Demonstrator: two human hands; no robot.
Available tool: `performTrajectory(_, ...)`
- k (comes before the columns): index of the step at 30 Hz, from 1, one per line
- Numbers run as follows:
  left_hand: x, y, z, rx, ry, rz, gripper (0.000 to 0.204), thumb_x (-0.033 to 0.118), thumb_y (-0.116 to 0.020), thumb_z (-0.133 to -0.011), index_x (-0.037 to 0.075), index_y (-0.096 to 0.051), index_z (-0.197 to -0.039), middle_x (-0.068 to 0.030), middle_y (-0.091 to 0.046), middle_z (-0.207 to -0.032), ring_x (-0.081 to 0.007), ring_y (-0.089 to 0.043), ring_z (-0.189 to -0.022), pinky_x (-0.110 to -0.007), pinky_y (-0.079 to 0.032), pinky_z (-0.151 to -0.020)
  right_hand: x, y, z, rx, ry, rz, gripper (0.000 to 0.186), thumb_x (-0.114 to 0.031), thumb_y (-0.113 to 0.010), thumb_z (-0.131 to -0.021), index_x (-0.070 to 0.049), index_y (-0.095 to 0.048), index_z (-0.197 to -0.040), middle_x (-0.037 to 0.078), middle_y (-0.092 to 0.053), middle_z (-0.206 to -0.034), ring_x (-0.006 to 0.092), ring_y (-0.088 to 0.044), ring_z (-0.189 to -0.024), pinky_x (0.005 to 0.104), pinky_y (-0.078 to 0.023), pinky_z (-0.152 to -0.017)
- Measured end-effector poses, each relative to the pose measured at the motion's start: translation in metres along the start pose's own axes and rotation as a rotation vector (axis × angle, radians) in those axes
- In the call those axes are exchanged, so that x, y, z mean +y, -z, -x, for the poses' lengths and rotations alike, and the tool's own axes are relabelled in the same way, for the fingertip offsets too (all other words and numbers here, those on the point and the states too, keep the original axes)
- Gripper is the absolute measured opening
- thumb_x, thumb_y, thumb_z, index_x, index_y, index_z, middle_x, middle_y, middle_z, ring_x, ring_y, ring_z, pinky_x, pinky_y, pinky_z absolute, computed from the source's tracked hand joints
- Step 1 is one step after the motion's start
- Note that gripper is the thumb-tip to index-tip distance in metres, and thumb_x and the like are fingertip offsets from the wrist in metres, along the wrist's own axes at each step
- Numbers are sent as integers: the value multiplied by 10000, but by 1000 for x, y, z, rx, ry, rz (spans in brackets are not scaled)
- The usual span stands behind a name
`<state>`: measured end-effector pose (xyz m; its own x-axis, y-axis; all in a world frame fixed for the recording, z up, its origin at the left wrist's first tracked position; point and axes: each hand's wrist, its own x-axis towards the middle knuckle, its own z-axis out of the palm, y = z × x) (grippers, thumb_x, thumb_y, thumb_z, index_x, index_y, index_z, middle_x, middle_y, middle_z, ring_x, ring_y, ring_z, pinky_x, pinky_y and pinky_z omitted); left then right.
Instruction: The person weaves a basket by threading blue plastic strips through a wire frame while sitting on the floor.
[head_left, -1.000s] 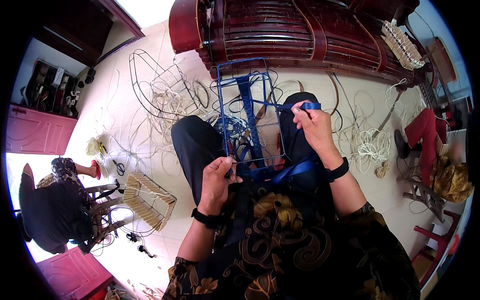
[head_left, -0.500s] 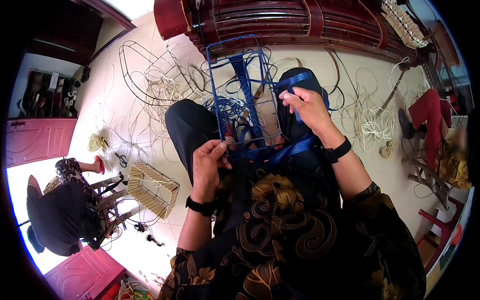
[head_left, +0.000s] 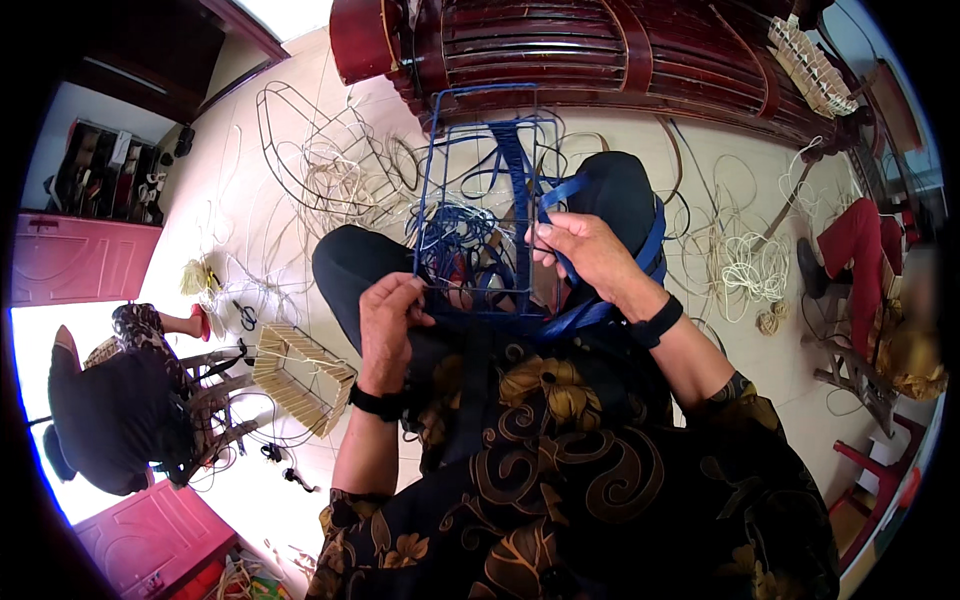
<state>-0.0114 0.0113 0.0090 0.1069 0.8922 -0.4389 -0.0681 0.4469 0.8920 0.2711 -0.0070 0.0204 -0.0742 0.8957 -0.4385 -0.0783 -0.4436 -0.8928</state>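
A rectangular blue wire frame [head_left: 431,150] rests upright or tilted between my knees, with a blue wrapped band [head_left: 508,150] down its inside. My left hand [head_left: 390,315] is closed on the frame's lower left corner. My right hand [head_left: 568,250] pinches a blue strap [head_left: 560,190] at the frame's right bar; part of the strap hangs over my right thigh. A tangle of blue strips [head_left: 455,240] shows through the frame.
A red wooden bench [head_left: 530,45] spans the top. Cream cords [head_left: 750,265], a bare wire frame [head_left: 275,130], a half-wrapped cream frame [head_left: 300,375] and scissors [head_left: 248,315] lie around me. Other people sit at left [head_left: 120,420] and right [head_left: 850,250].
My right hand has moved left and down to the frame's right bar, drawing the strap with it. My left hand and the frame have shifted left.
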Motion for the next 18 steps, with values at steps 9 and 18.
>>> performTrajectory(9, 27, 20, -19, -8, -129, -88, 115, 71, -576, -829, 6, -631, -751, -7, -540, -631, -77, -493, -532, -241, -496, -537, 9, -25, 27, -124, 157, 29, 297, -254, -544, -998, -2, -670, -905, 58, -692, -824, 91, -591, -706, 234, -498, -589)
performTrajectory(18, 42, 37, -26, -74, -163, -162, 129, 99, -557, -839, 17, -617, -759, 5, -522, -625, -76, -481, -552, -241, -490, -578, 4, -42, 34, -244, 174, -5, 317, -256, -519, -1017, 17, -654, -929, 69, -683, -859, 97, -607, -696, 233, -509, -602)
